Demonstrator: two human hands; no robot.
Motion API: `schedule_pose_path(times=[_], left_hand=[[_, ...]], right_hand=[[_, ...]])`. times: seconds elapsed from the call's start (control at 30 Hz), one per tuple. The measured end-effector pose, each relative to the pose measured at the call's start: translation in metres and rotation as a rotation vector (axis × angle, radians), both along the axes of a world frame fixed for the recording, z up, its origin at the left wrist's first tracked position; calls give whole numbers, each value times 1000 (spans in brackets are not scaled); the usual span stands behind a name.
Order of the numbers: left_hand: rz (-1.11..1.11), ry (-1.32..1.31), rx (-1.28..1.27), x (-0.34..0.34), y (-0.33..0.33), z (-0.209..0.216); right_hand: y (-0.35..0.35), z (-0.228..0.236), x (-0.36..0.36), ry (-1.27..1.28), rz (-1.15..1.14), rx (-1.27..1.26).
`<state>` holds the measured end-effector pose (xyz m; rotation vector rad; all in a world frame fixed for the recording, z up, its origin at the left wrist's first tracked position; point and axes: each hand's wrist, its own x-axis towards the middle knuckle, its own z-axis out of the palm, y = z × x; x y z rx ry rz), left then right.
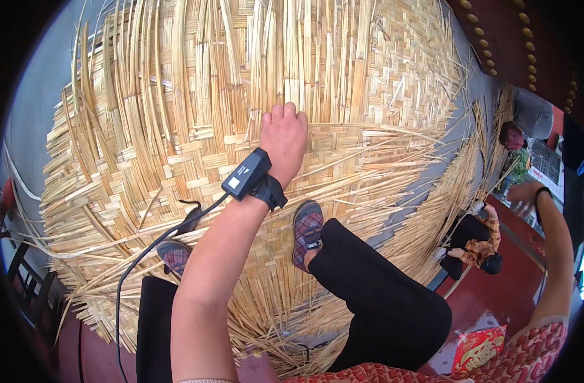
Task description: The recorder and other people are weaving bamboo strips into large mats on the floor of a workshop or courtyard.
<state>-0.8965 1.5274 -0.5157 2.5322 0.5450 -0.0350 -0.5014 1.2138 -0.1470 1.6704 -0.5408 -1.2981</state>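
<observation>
A large woven mat [209,153] of flat, straw-coloured reed strips spreads beneath me. Its lower part is woven closely, while long loose strips [292,57] lie lengthwise over the far part. My left hand [284,137] rests on the mat's middle, fingers curled down and closed on a thin reed strip [368,125] that runs crosswise to the right. The fingertips are partly hidden. Out at the far right, my right hand [527,193] is raised off the mat, fingers apart and slightly blurred, with nothing visible in it.
My patterned shoes [308,233] stand on the mat. A black device [247,173] with a cable is strapped to my left wrist. Loose reeds [432,236] fan out at the right, where another person [477,246] crouches. A red printed sheet [477,350] lies at lower right.
</observation>
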Motion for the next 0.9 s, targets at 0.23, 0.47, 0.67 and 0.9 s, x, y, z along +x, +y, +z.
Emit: schedule_pose_path(times=[0.23,0.47,0.67,0.9], left_hand=[[246,-190,-462,-22,49,-6],[460,116,-955,-3,77,14],[354,221,-894,11,79,36],[481,184,-1000,11,79,17]], right_hand=[[95,-270,-199,507,71,991],[228,-390,-237,86,-84,1985],[284,-400,-219,-15,690,1777],[258,-382,-237,-10,-131,1930]])
